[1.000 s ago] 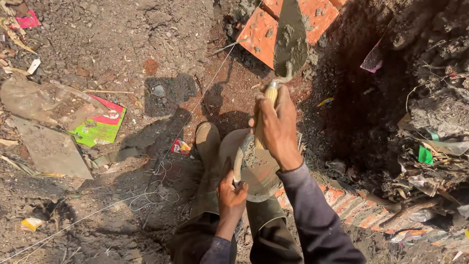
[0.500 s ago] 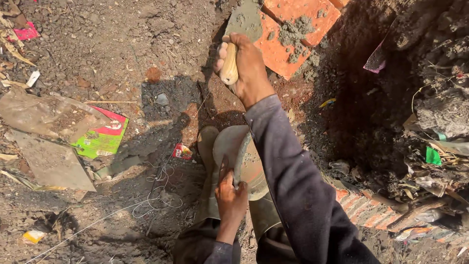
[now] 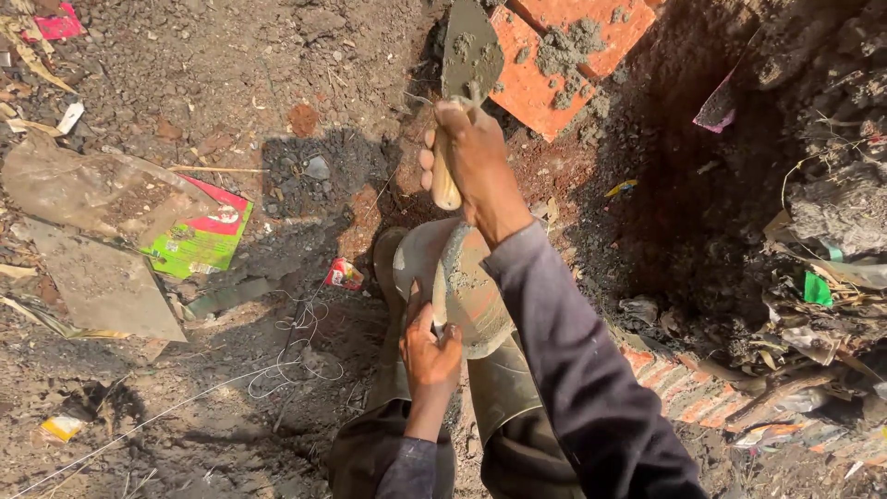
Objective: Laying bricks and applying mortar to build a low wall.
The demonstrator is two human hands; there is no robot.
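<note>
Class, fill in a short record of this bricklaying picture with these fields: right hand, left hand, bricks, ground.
right hand: right hand grips a trowel by its wooden handle, grey mortar on the blade
left hand: left hand holds the rim of a mortar pan
bricks: orange bricks beside the blade, with lumps of mortar on them
ground: dirt strewn with a green and red wrapper and loose white string

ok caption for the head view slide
Right hand holds a mortar-smeared trowel near orange bricks; left hand grips a mortar pan.
</note>
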